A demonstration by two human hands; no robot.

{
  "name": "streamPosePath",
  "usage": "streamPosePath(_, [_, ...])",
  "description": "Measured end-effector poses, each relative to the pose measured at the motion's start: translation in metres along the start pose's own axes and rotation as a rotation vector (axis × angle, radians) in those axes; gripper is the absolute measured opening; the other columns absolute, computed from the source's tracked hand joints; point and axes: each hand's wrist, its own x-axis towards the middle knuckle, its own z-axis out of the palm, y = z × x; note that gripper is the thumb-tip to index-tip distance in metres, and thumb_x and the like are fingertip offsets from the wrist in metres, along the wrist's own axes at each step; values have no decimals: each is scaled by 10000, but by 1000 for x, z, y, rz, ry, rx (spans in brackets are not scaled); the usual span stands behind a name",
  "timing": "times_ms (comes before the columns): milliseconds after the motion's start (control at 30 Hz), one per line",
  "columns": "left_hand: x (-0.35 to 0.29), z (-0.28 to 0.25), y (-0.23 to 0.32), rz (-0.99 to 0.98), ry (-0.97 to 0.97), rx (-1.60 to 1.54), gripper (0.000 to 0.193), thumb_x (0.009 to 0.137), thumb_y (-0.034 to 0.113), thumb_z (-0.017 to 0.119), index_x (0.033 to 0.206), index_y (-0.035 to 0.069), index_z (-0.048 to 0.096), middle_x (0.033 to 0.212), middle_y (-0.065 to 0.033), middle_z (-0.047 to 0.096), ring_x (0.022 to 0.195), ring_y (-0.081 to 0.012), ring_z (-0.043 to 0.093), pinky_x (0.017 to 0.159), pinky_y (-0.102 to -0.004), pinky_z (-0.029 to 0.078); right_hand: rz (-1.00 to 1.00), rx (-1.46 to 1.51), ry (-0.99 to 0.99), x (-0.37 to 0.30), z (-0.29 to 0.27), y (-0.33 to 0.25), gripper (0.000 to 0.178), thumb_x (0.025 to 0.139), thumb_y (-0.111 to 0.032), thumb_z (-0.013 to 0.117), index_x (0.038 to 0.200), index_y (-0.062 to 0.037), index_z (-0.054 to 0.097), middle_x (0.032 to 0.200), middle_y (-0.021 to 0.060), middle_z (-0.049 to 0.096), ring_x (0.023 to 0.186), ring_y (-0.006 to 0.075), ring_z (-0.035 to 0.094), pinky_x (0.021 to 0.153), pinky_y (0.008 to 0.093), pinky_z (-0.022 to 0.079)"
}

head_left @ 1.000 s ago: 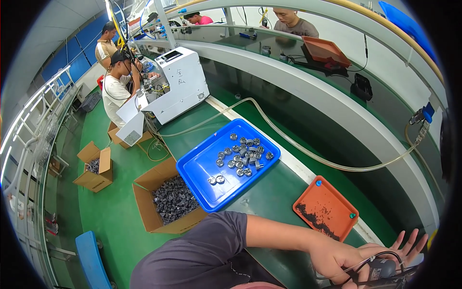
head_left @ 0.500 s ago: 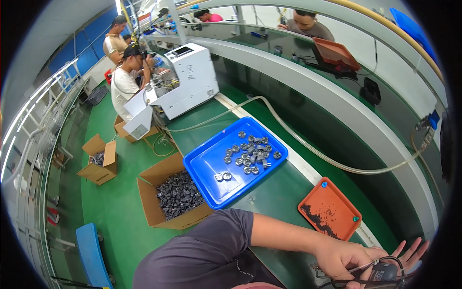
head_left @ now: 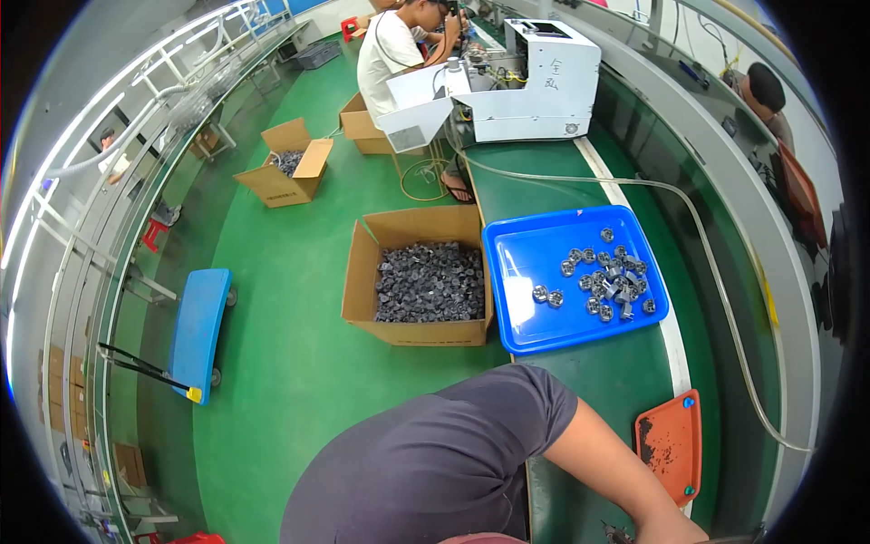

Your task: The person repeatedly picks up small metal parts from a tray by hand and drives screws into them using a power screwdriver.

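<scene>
My left forearm (head_left: pixel 607 462) reaches from a dark grey sleeve (head_left: pixel 535 399) down over the green bench. Only the back of my left hand (head_left: pixel 672 529) shows at the lower edge, its fingers cut off, so what they hold cannot be seen. Thin dark wires (head_left: pixel 619 533) lie beside that wrist. My right hand is out of the picture. Nearest the left arm is an orange tray (head_left: pixel 686 435) holding small dark bits. Farther up the bench, a blue tray (head_left: pixel 517 313) carries several round metallic parts (head_left: pixel 616 281), two of them set apart on its left side.
An open carton (head_left: pixel 361 286) full of small dark parts stands left of the bench. Behind the blue tray is a white machine (head_left: pixel 557 86), with a seated person (head_left: pixel 390 59) beside it. A clear hose (head_left: pixel 716 245) runs along the bench. A blue trolley (head_left: pixel 201 326) stands on the floor.
The view has swung left, so trays and carton appear farther right. My right hand, spread half a second ago, and the dark rounded cabled device by my left hand have left the picture.
</scene>
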Motion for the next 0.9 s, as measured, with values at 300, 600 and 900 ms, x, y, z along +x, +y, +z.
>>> streamPosePath(300, [-3,2,-1,-54,-43,24,391,1013,309,697,1135,-62,686,1500,-302,481,1374,-463,433,1111,-562,345,115,36,14,-17,32,-17,641,1068,-439,465,1629,-200,267,1532,234,460,1314,436,507,1044,549,455])
streamPosePath(600, [-2,-2,16,-105,-127,-43,397,1000,309,718,1140,-62,691,1501,-309,489,1358,-472,450,1097,-567,363,187,7,91,-23,37,-35,665,1059,-467,465,1628,-189,263,1586,245,398,1404,437,439,1125,564,392])
streamPosePath(900, [-7,13,12,81,-61,-131,102,849,194,791,836,92,781,1411,-126,550,1304,-352,469,1088,-478,338,-82,-332,363,6,-55,-109,690,1051,-496,465,1628,-178,259,1640,256,336,1494,438,372,1206,580,328])
